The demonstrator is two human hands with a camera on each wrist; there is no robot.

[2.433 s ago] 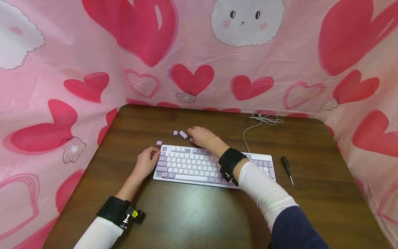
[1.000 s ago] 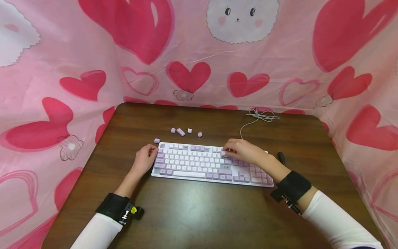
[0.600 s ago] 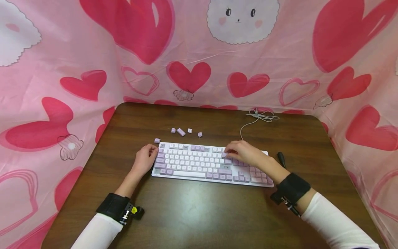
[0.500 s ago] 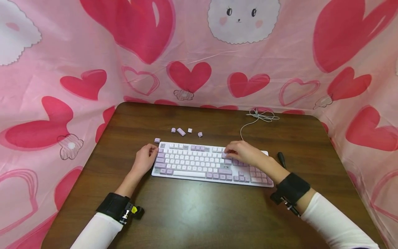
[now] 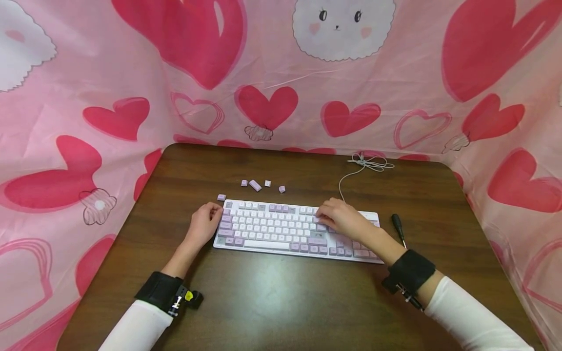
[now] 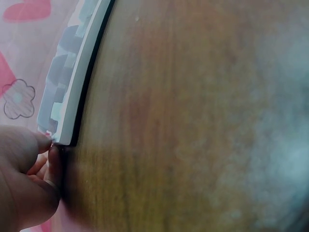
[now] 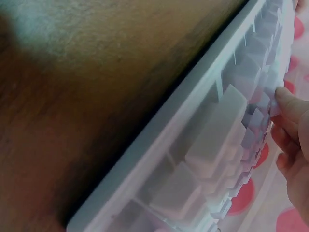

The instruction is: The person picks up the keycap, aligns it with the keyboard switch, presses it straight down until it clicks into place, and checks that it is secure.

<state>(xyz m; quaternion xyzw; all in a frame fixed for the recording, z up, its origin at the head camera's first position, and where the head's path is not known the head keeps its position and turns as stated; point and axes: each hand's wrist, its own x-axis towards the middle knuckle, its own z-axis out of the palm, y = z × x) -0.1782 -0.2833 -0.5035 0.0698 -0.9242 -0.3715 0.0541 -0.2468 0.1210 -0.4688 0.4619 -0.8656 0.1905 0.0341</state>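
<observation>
Lilac-and-white plastic is making up the keyboard (image 5: 295,230), which is lying flat near the middle of the dark wood-grain bench (image 5: 281,302), its long side running across in front of the person. It is looking stiff and fairly light, a rigid tray that would probably slide on the smooth bench rather than bend; the sensible places to take hold of it are its two short ends or its front edge. The left hand (image 5: 203,225) is bracing the left end, fingers curled against the corner, and the left wrist view is showing the fingertips (image 6: 48,145) touching the edge there. The right hand (image 5: 341,218) is hovering over the keys right of centre with its fingers bent down onto a keycap (image 7: 273,104); the right wrist view is showing the fingertips pinching at a cap's edge, though whether it is lifting I cannot tell.

Keycaps are likely small, smooth and easy to fumble, sitting on stems that may be fragile, so a straight upward pull by two opposite sides seems safest. Five loose keycaps (image 5: 255,185) are lying on the bench just behind the keyboard's left half. A thin white cable (image 5: 356,171) is trailing back from the keyboard, and a dark screwdriver (image 5: 399,228) is resting just beside its right end.

Legends on the keys are too small to read, and no brand is showing anywhere.
</observation>
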